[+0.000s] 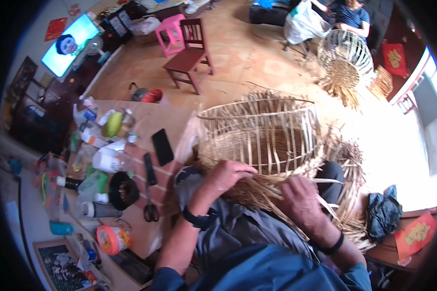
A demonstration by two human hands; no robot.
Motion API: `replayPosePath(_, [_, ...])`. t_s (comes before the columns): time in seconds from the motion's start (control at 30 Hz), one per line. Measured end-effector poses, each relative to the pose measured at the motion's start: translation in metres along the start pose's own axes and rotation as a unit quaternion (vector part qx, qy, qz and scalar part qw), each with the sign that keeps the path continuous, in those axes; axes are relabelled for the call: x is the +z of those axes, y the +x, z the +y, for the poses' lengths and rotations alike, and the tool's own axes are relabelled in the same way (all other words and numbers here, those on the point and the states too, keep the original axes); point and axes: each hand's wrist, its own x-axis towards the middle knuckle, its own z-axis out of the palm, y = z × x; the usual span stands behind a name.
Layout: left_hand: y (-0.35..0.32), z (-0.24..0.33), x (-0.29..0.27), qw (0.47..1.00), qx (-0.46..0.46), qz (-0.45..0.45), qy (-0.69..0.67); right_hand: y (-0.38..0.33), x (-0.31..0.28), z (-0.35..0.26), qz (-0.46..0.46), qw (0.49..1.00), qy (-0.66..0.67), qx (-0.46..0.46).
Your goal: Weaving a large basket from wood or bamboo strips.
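Note:
A large half-woven straw basket (247,137) rests in front of my lap, its upright ribs spaced apart above a denser weave. My left hand (226,175) lies at its near edge, fingers together and pinching the edge. Just to the right, my right hand (300,196) is closed with curled fingers on a pale straw strand (327,181). Its fingertips are partly hidden. Loose straw ends (257,191) fan out below both hands over my lap, and more straw (347,169) bunches along the basket's right side.
A table (136,237) on the left holds scissors (151,208), a black phone (163,147), a black bowl (124,190) and several bottles. A black plastic bag (383,212) sits at right. Beyond stand a wooden chair (187,58) and another person (352,17) with a second basket (347,53).

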Motion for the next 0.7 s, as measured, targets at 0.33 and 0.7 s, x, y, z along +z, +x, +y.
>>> replayPosePath(0.33, [0.009,0.011,-0.015,0.998,0.017,-0.054,0.031,0.001,0.054,-0.016,0.008,0.989,0.132,0.063])
replayPosePath(0.7, [0.012,0.013,-0.018,0.997,0.012,-0.066,0.028,0.001,0.053,-0.019,0.016,0.978,0.172,0.114])
